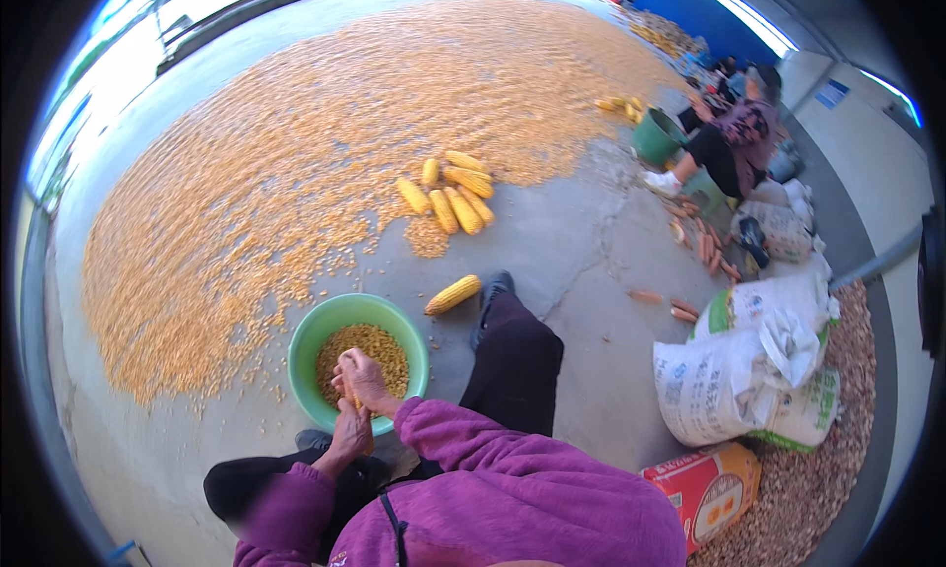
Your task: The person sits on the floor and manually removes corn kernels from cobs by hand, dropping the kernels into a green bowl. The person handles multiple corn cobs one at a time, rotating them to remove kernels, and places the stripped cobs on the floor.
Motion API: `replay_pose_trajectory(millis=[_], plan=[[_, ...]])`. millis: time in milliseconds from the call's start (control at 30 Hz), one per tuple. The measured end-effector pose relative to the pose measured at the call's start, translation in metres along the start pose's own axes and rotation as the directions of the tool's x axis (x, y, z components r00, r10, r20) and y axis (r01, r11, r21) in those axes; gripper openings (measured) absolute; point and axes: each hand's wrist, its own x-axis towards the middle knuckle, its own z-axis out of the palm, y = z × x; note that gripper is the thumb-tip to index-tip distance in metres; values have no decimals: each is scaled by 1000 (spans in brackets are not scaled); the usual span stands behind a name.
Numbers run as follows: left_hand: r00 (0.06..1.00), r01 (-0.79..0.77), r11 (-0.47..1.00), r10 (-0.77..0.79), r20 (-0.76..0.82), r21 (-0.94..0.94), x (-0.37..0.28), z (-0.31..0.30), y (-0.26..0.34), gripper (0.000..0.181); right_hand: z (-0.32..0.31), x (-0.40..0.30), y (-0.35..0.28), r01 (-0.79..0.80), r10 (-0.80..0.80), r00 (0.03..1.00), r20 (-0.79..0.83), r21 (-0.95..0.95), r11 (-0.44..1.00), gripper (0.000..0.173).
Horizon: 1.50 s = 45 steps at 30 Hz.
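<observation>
Both hands work over a light green plastic basin (299,338), which stands on the floor between my feet. Loose corn kernels (384,345) cover its bottom. My left hand (350,430) is wrapped around an ear of corn (358,402) at the near rim, and most of the ear is hidden by the fingers. Just above it, my right hand (362,378) presses on the same ear with bent fingers. A single yellow ear (453,295) lies on the concrete beside my right shoe. Farther out, several husked ears (462,205) rest in a loose pile.
A wide layer of kernels (332,124) spreads over the concrete floor. To the right a seated person (739,138) has a dark green bucket (658,137). Bare cobs (709,245), white woven sacks (709,390) and a red-and-orange bag (706,493) lie along that side.
</observation>
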Motion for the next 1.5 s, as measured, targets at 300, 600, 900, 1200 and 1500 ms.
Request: replay_pose_trajectory(millis=[300,600,900,1200,1500], plan=[[998,-27,999,30,59,-45,6,2,-11,43,-6,-6,-6,-49,50,999,-18,36,998,25],[979,94,796,35,202,-597,10,-7,3,37,-23,11,5,75,-76,995,63,22,997,31],[964,205,658,-7,266,-725,8,-14,17,36,-32,23,22,247,-261,965,-3,-317,916,35],[966,207,571,11,259,-794,18,-1,25,59,-27,13,11,-26,23,1000,14,241,970,21],[995,95,574,-48,83,-813,34,-14,43,72,-17,-6,-11,119,-125,990,68,76,990,23]])
